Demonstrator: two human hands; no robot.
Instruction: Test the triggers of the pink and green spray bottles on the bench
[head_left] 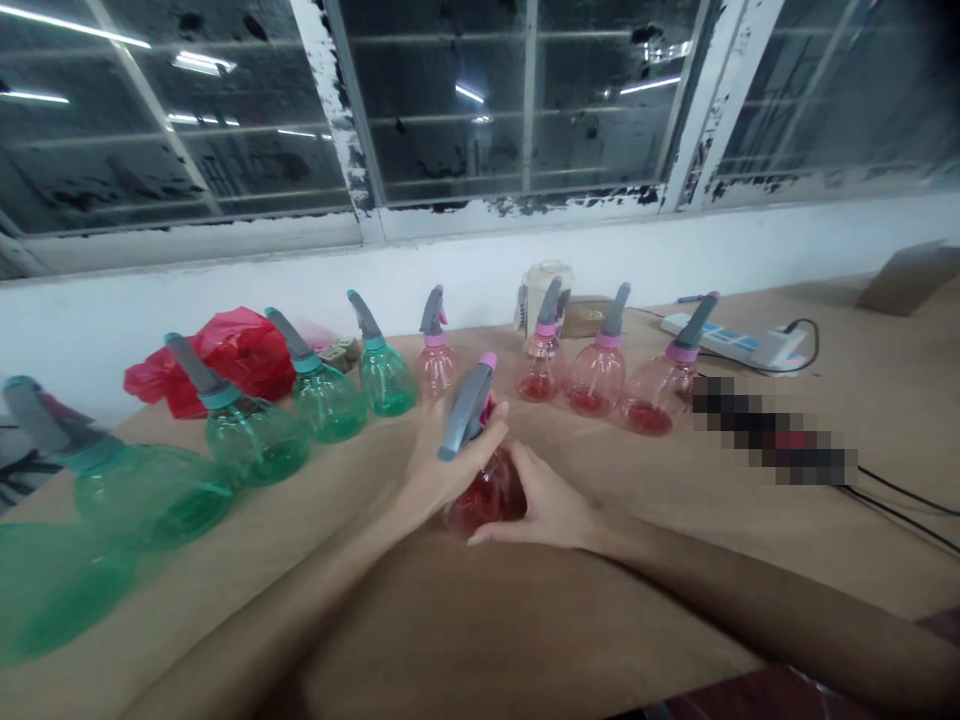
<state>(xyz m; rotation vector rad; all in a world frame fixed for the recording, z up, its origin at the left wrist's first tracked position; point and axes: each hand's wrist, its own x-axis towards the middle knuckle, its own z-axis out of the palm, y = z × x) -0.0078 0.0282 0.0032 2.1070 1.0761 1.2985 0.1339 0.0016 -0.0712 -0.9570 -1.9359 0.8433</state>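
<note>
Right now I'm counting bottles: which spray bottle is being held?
The pink spray bottle nearest the camera, gripped by the left hand and right hand; the others stand untouched in a row.

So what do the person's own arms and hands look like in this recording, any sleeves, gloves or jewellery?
Both forearms are bare as far as the picture shows: no sleeves, gloves, watch or bracelets. The left hand and right hand show no rings. The fingernails look fairly long, the right hand's pale at the tip. No markings are visible.

Ceiling tubes glaring in dark window (480, 110); desk (525, 620) evenly lit, soft shadows; edges warping, blurring; pixelated patch rt.
</note>
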